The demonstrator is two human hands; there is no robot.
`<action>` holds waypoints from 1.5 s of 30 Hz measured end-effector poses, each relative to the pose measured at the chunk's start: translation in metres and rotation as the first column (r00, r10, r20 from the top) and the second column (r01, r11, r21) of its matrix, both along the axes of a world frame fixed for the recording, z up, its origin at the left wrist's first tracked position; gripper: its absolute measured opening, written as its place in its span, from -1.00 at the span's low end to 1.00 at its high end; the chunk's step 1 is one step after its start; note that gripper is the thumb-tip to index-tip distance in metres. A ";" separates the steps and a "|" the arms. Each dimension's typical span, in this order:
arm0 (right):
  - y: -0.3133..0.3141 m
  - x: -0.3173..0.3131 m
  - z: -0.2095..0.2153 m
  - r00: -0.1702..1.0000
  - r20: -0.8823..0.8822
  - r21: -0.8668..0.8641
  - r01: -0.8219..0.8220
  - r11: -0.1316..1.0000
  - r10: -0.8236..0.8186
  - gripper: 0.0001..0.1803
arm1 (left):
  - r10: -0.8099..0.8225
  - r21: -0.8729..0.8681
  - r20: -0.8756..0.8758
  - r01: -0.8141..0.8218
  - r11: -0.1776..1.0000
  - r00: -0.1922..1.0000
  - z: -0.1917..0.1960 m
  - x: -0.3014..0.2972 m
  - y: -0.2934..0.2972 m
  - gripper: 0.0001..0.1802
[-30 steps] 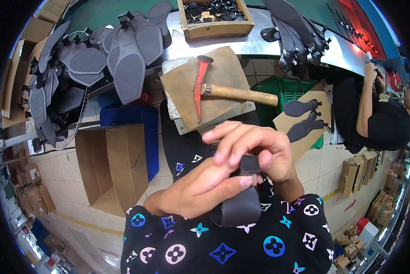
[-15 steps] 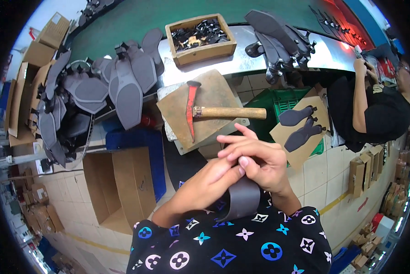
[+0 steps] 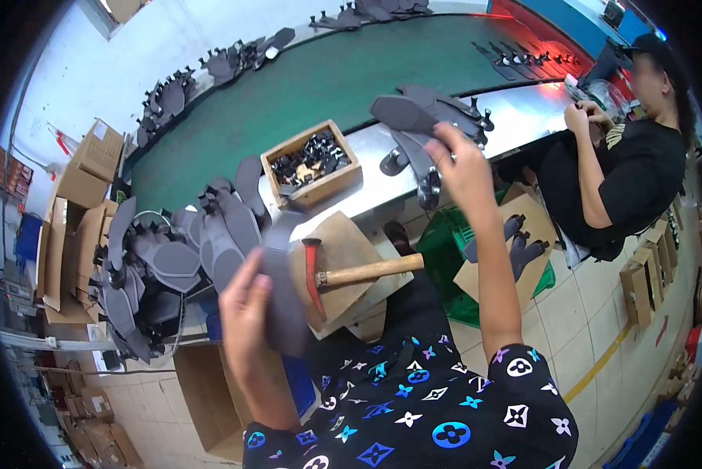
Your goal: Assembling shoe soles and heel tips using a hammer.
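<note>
Operator: While I follow from my remote seat, the head view puts the left hand (image 3: 245, 320) at near left with a grey sole (image 3: 285, 301), its length running near to far, just left of the hammer (image 3: 367, 270) on the tan board (image 3: 343, 234). Sole blurred; contact with the board unclear to me.

Spotter: Fingers?

Operator: Left: thumb against fingers, pinching the sole's left edge. Right hand (image 3: 470, 176): farther off and to the right, thumb and forefinger a little apart at the near end of an upper sole (image 3: 402, 113) on the stack. Whether they grip it, I cannot tell.

Spotter: How would you expect them to handle?

Operator: My judgement: light, thin, springy; flexible at the broad forepart, stiffer near the heel. Hardly fragile, though the smooth face could scuff or slide under a loose pinch. I'd hold by both edges at the narrow waist, so neither end droops.

Spotter: And the stack?

Operator: Soles overlap there, on the metal bench (image 3: 515, 113). The glossy black heel (image 3: 428, 191) at its near side looks hard and slick, probably the weightier end. I'd take the upper sole by its edge, thumb underneath, lest its neighbours drag along.
</note>
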State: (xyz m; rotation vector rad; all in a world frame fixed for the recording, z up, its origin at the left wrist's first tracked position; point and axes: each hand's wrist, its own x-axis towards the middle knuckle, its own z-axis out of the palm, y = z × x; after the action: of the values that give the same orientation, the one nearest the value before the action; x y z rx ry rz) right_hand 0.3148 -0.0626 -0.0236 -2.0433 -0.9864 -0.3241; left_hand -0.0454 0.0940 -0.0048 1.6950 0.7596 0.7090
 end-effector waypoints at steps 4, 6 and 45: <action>0.026 0.099 -0.049 0.929 0.313 -0.196 0.266 0.944 -0.197 -0.57 | 0.328 0.411 -0.374 -0.161 0.897 0.868 0.000 -0.040 0.109 -0.55; 0.026 0.137 -0.076 0.939 0.343 -0.368 0.136 0.920 -0.001 -0.65 | 0.590 0.789 -0.401 -0.063 0.611 0.701 -0.006 -0.037 0.114 -0.55; -0.151 -0.166 -0.127 0.730 -0.653 0.241 -0.054 0.969 0.203 -0.77 | 0.350 0.873 -0.488 0.457 0.171 0.800 -0.083 0.180 0.169 -0.84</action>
State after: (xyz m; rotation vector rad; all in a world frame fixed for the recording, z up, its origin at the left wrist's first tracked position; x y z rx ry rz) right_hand 0.1485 -0.2133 -0.1505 -1.6763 -0.5919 0.3739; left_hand 0.1346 0.2629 -0.0880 3.3716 0.6186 0.5963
